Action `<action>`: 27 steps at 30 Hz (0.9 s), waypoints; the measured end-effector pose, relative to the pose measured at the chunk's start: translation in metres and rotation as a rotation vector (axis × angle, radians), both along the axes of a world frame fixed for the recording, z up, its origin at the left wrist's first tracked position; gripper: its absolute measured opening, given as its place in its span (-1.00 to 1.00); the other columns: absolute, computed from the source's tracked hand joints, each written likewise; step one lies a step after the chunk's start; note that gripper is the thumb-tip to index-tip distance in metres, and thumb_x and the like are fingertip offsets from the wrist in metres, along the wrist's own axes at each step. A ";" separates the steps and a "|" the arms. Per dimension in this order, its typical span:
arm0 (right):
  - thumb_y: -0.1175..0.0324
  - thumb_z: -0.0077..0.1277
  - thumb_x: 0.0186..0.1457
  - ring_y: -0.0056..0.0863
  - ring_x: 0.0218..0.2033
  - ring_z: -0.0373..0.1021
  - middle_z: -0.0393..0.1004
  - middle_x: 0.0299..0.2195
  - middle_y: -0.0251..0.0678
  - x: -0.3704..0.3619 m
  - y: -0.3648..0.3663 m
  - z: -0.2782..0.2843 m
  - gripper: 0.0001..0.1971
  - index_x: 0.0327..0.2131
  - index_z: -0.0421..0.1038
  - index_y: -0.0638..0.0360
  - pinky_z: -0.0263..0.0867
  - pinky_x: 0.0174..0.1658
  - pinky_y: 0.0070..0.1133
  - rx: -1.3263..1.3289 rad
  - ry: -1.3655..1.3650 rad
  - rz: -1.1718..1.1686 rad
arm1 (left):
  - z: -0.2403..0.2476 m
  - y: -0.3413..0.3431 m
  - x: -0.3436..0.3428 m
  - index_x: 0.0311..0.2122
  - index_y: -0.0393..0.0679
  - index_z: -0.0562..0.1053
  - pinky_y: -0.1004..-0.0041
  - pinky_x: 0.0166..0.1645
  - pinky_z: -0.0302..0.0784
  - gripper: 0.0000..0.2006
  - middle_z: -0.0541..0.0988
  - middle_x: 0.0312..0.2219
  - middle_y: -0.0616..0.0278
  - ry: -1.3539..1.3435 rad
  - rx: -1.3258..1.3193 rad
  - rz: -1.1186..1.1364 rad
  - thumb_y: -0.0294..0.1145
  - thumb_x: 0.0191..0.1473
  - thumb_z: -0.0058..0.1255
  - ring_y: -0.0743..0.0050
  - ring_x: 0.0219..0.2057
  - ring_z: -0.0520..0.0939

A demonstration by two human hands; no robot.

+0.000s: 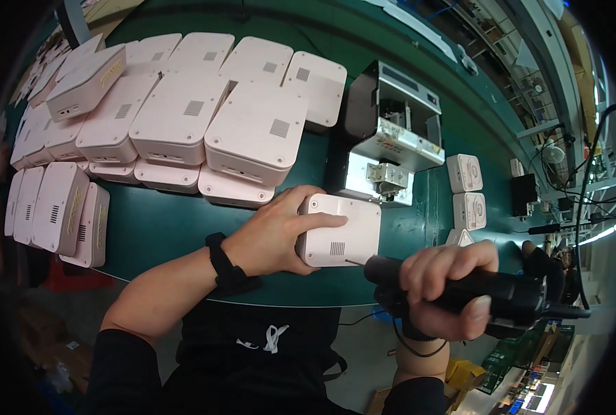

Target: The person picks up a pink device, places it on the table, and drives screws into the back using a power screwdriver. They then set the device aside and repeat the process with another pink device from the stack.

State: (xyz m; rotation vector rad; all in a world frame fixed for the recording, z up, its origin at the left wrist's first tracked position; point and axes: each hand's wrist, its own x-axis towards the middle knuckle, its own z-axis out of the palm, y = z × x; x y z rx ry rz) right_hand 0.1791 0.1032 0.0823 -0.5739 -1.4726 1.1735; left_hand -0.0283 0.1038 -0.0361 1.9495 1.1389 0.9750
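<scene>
A white plastic box with rounded corners (346, 238) lies on the green table, its small vent slots and corner screw holes facing up. My left hand (270, 232) grips it from the left side, thumb across the top and fingers round the edge. In my right hand (446, 283) is a black electric screwdriver (512, 299), held nearly level with fingers wrapped round its body. The thin bit (354, 262) points left at the box's near right corner; whether it touches a screw there I cannot tell.
Stacks of similar white boxes (256, 128) fill the far left, and several stand on edge (60, 207) at the left. Beyond the held box is a black and silver screw feeder (391, 138). Small white square units (468, 210) line the right. A cord (418, 354) hangs by my right wrist.
</scene>
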 end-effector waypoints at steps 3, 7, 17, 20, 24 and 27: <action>-0.05 -0.02 0.12 -0.56 -0.78 0.15 0.25 -0.68 -0.38 0.006 0.013 0.005 -0.56 -0.31 0.14 0.15 0.21 -0.65 -0.53 0.071 -0.044 0.160 | 0.001 0.000 0.001 0.07 0.21 0.49 0.23 0.14 0.46 -0.24 0.35 0.07 0.07 0.042 0.025 -0.017 -0.37 -0.40 0.46 0.01 0.09 0.43; 0.00 -0.03 0.14 -0.56 -0.78 0.15 0.26 -0.67 -0.37 0.011 0.037 0.022 -0.59 -0.30 0.18 0.18 0.22 -0.64 -0.53 0.095 -0.038 0.323 | 0.000 0.000 -0.002 0.09 0.22 0.47 0.24 0.14 0.45 -0.24 0.34 0.08 0.06 0.077 0.048 -0.038 -0.34 -0.38 0.47 0.01 0.11 0.42; 0.17 -0.15 0.26 -0.54 -0.69 0.19 0.25 -0.64 -0.36 -0.008 0.080 0.037 -0.77 -0.27 0.23 0.14 0.22 -0.52 -0.54 0.075 0.136 -0.280 | 0.004 -0.003 -0.003 0.11 0.24 0.43 0.21 0.15 0.45 -0.25 0.30 0.11 0.04 0.076 0.034 -0.060 -0.29 -0.32 0.45 -0.01 0.12 0.42; 0.15 -0.16 0.27 -0.54 -0.70 0.18 0.24 -0.64 -0.36 -0.004 0.082 0.030 -0.75 -0.27 0.23 0.14 0.21 -0.53 -0.54 0.025 0.086 -0.267 | 0.002 -0.006 -0.002 0.11 0.24 0.44 0.20 0.16 0.45 -0.26 0.29 0.11 0.05 0.053 0.027 -0.064 -0.29 -0.32 0.44 -0.03 0.12 0.43; 0.13 -0.17 0.27 -0.55 -0.70 0.17 0.24 -0.64 -0.36 -0.007 0.067 0.025 -0.74 -0.26 0.23 0.14 0.22 -0.53 -0.54 -0.038 0.116 -0.201 | -0.005 -0.001 -0.004 0.10 0.23 0.44 0.20 0.16 0.44 -0.26 0.29 0.12 0.04 -0.006 0.034 -0.074 -0.29 -0.32 0.44 -0.04 0.11 0.43; 0.11 -0.17 0.26 -0.54 -0.71 0.17 0.24 -0.64 -0.36 -0.008 0.038 0.030 -0.72 -0.26 0.22 0.15 0.22 -0.53 -0.54 -0.067 0.152 -0.125 | -0.001 0.001 0.000 0.10 0.22 0.45 0.21 0.16 0.44 -0.27 0.29 0.12 0.03 -0.005 0.026 -0.058 -0.28 -0.32 0.44 -0.03 0.11 0.44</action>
